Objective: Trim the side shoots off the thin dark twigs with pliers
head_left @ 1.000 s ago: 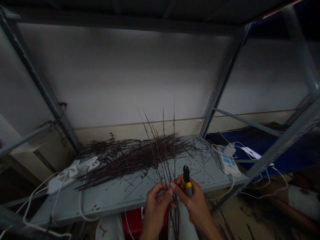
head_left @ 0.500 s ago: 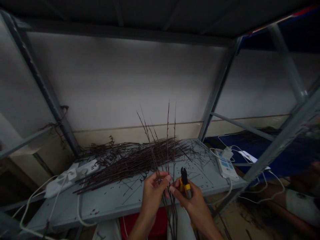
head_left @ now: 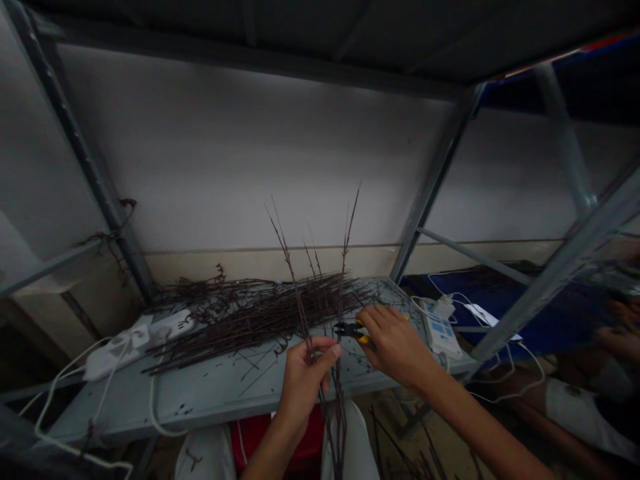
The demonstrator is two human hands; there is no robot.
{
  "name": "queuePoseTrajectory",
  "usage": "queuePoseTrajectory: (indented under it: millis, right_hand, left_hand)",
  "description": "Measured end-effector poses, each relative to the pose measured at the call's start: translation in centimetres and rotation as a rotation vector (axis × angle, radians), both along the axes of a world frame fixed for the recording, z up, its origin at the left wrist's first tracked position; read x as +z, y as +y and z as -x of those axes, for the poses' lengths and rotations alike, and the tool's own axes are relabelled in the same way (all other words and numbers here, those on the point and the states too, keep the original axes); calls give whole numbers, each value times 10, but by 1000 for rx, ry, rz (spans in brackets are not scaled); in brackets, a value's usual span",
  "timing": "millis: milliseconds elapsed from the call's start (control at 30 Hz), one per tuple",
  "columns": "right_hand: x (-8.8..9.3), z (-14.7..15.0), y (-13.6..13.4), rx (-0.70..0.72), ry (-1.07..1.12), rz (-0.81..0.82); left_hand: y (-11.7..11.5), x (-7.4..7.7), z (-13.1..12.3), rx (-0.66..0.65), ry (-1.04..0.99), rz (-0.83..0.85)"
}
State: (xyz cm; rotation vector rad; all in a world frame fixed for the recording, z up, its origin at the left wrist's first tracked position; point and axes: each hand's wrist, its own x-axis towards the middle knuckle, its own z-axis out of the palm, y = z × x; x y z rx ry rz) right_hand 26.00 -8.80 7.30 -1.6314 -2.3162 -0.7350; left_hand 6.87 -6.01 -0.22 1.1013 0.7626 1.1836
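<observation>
My left hand (head_left: 305, 380) pinches thin dark twigs (head_left: 293, 280) upright above the grey metal desk (head_left: 200, 407) | my right hand's (head_left: 397, 347) fingers wrap yellow-handled black-jawed cutters (head_left: 349, 329) just beside the stems | a firm, low pinch steadies them best

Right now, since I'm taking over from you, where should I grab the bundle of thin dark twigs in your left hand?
Grip the thin dark twigs just below the left hand, coming from the near side. There the stems run close together; above the fist they fan into spindly tips. The right hand holding yellow-handled cutters occupies the other side.
</observation>
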Motion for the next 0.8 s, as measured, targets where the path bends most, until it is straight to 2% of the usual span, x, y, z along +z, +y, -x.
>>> queuePoseTrajectory:
  millis: [167,367,433,500,600,800]
  right_hand:
    - [-9,2,0,49,-76,-4]
    - [-28,-1,0,-8,38,44]
    - [-31,2,0,-45,202,95]
    - [-31,7,-1,-77,460,136]
    - [-23,18,-2,-72,843,170]
    - [-2,35,0,14,1205,263]
  left_hand:
    - [-5,-4,3,21,-19,46]
    - [-12,-1,1,50,-65,126]
    - [-14,0,0,70,-70,139]
    - [-14,0,0,79,-66,154]
    - [-12,-3,1,71,-46,163]
    - [-12,-1,2,48,-64,139]
